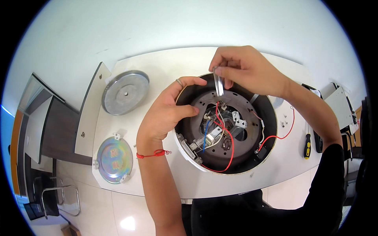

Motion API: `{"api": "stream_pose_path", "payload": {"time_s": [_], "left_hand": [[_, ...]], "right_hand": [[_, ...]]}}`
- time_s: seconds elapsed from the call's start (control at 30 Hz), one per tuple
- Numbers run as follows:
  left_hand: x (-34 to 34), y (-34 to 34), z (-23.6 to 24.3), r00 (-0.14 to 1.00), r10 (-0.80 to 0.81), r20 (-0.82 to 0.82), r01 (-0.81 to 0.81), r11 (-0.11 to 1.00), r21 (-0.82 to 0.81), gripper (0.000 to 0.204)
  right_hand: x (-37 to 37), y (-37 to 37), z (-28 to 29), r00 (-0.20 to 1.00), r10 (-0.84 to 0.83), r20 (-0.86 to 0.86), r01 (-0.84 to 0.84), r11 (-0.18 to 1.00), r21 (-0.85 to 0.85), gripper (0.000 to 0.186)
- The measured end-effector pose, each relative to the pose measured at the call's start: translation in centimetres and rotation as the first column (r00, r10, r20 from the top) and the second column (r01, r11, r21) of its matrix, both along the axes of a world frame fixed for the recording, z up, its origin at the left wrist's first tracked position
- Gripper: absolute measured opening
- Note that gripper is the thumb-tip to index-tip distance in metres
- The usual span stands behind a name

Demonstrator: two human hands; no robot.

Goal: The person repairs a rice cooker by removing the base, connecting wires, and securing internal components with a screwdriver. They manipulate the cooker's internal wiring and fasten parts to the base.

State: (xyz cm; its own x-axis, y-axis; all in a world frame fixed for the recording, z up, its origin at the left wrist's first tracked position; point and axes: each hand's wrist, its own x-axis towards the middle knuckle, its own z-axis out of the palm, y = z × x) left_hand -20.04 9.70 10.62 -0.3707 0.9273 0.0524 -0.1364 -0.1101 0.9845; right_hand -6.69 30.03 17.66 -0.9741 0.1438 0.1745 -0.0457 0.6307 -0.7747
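While the right hand (252, 70) pinches the metal piece (219, 84) by its upper end, thumb closed against fingers, the piece points down from that grip over the open housing (246, 167); long axis near vertical in view, lower end a touch right of the upper; tube or folded strip, can't tell; just past its free end, below the right fingertips, is the top of the red wire (232, 145), roughly in line with it; touching or apart, can't tell, depth unclear; right hand is the nearer one, as it has the piece; left hand (161, 108) sits left of the right fingers, thumb and index spread wide, nothing seen between them; its index is by the housing's upper-left rim, thumb over the inside, contact unclear; blue wire (204, 137) is below the left thumb tip; lid (122, 102) and rainbow-sheened plate (114, 157) lie left of the left fingers; screwdriver (307, 147) is well right of and below the right ones.
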Motion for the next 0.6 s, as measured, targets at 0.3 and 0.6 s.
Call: {"api": "stream_pose_path", "payload": {"time_s": [0.3, 0.6], "left_hand": [[0.0, -0.2, 0.1, 1.0, 0.009, 0.008, -0.009, 1.0, -0.004, 0.063], [0.0, 0.0, 0.1, 1.0, 0.02, -0.009, -0.02, 1.0, -0.014, 0.067]], "right_hand": [[-0.8, -1.1, 0.3, 0.985, 0.169, 0.026, -0.17, 0.985, 0.038, 0.01], [-0.8, -1.2, 0.1, 0.978, 0.207, 0.017, -0.207, 0.965, 0.16, 0.011]]}}
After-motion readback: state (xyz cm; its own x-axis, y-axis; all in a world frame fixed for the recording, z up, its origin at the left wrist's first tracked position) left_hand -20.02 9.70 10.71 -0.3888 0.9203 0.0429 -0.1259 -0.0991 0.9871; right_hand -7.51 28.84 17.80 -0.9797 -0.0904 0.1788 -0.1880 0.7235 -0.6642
